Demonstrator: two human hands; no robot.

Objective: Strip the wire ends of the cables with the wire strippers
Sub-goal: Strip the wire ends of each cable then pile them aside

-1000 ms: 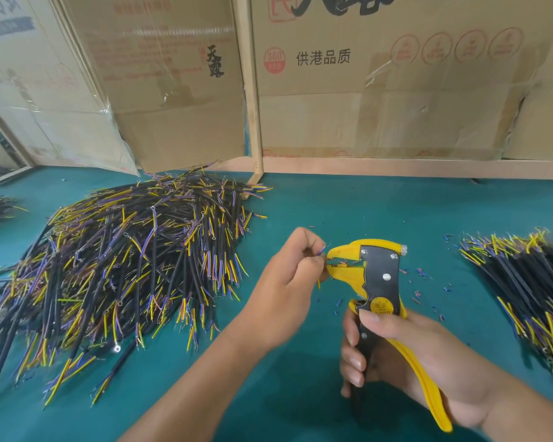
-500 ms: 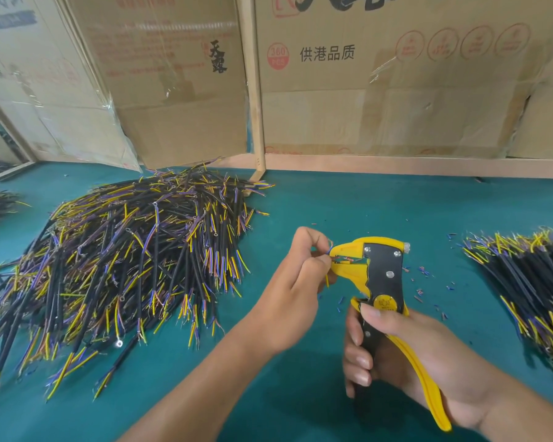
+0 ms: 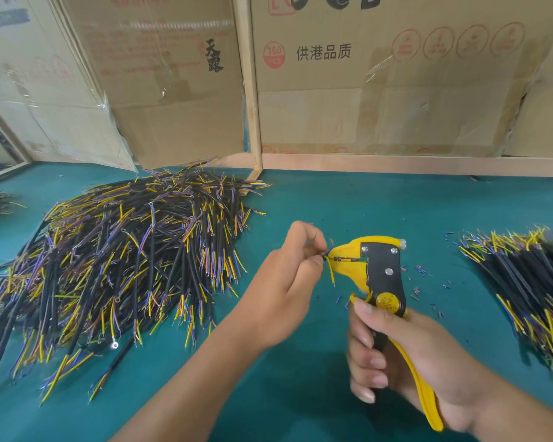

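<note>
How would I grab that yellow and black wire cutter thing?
Probably by the two long handles, as the right hand does. The wire strippers stand head-up, so come from below and the right, fingers round the black handle, palm on the yellow one, clear of the head's working end.

Big cable heap [image 3: 118, 256] on worktop [image 3: 364, 202], left half of frame. Smaller cable pile [image 3: 530, 288] at right edge. Wire strippers [image 3: 377, 282] between them, lower centre-right, right hand [image 3: 406, 362] below, left hand [image 3: 288, 282] just left of the tool's nose. Cardboard boxes [image 3: 396, 90] behind worktop, across top.
</note>
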